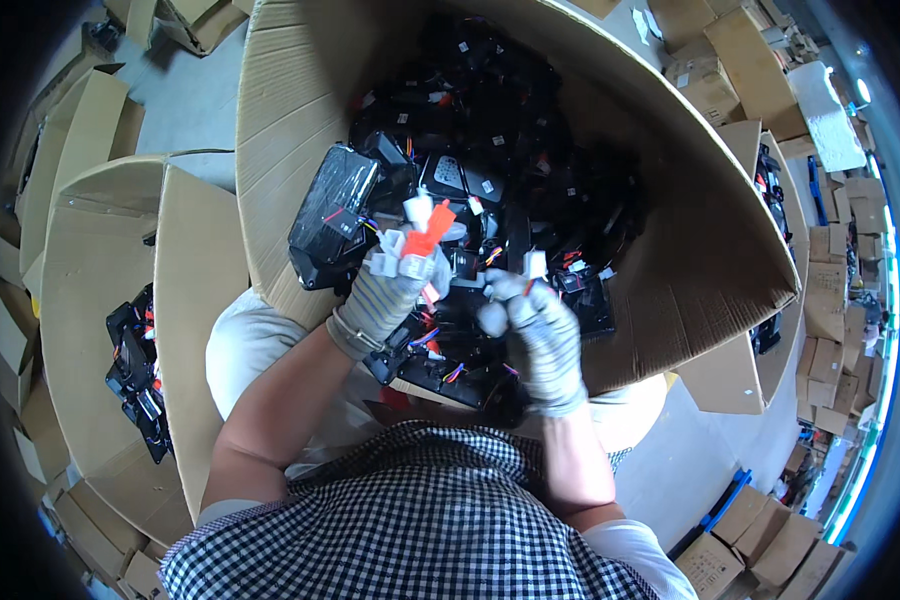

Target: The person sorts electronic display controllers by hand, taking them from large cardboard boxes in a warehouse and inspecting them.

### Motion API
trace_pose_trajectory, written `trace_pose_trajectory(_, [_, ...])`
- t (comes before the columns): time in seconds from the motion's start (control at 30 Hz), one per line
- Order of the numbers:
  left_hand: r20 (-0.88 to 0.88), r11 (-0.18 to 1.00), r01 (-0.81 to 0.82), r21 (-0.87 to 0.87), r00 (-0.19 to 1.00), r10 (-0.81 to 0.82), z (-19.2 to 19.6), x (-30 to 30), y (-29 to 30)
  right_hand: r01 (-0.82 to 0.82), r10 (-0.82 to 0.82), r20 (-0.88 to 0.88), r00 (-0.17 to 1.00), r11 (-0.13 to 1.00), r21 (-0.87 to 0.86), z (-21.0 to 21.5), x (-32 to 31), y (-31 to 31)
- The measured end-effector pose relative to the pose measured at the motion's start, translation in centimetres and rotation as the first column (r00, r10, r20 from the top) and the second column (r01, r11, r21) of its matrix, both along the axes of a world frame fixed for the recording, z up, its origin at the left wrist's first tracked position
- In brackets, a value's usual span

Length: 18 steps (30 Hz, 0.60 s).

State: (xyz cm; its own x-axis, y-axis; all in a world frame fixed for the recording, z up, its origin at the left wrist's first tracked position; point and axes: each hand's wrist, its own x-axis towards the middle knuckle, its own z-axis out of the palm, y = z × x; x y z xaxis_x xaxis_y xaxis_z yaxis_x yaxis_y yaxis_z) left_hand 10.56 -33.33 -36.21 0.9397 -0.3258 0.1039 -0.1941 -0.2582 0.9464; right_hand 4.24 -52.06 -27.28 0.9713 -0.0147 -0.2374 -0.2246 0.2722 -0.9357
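My left hand (395,295), in a striped grey glove, is closed around a bunch of wire connectors. A red connector (428,230) and white connectors (388,252) stick out above its fingers. Just beyond that hand, a black plastic-wrapped box-shaped unit (338,188) leans at the carton's left side, with thin coloured wires beside it. My right hand (542,335), gloved the same way, has its fingers curled, slightly blurred. A white connector (536,264) on a short red wire rises from its fingertips. Below both hands lie black units with coloured wires (455,372).
A large open cardboard carton (295,130) surrounds the pile of black units (490,110). To the left stands another carton (200,250) with similar black units (140,375). A further carton (725,375) is at the right. Stacked boxes (830,300) line the right side.
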Motion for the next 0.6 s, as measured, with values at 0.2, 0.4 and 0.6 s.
trace_pose_trajectory(0.2, [0.528, 0.921, -0.004, 0.39, 0.82, -0.22, 2.7, -0.4, -0.8, -0.091, 0.081, -0.047, 0.996, 0.962, -0.257, 3.4, 1.9, -2.7])
trace_pose_trajectory(0.4, [-0.07, 0.909, 0.416, -0.007, 0.907, -0.415, 1.0, 0.0, 0.1, -0.068, 0.384, 0.198, 0.902, 0.579, -0.813, 2.6, 4.8, -3.7])
trace_pose_trajectory(0.6, [0.02, 0.83, 0.5, 0.246, 0.854, -0.52, 2.1, -0.5, -0.2, -0.376, 0.688, -0.06, 0.724, 0.32, -0.87, 3.2, 5.0, -6.4])
